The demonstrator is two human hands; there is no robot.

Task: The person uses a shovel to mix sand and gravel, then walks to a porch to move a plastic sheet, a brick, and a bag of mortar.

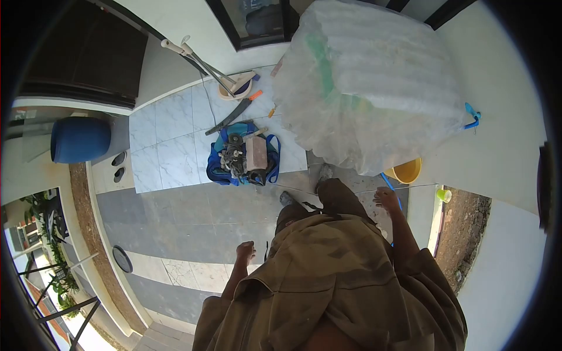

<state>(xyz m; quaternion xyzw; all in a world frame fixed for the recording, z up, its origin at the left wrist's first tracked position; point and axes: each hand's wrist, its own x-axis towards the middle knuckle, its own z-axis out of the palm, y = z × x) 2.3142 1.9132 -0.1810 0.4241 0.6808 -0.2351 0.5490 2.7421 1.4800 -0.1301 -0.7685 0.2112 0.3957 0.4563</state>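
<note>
My left hand hangs at my side above the tiled floor. Its fingers are loosely curled and no object shows in it. On the other side, my right hand hangs with its fingers a little apart, also holding nothing visible. It is nearest to a thin blue hose or cord and a yellow bucket. In front of my feet, on the step, lies an open blue bag. A pinkish block and a cluster of grey, dusty items are on it.
A large plastic-wrapped bundle stands ahead on the right. Behind the bag are an orange-handled machete and a pale basin with long-handled tools. A blue barrel and dark shoes are at left. The raised marble-tiled step has an edge.
</note>
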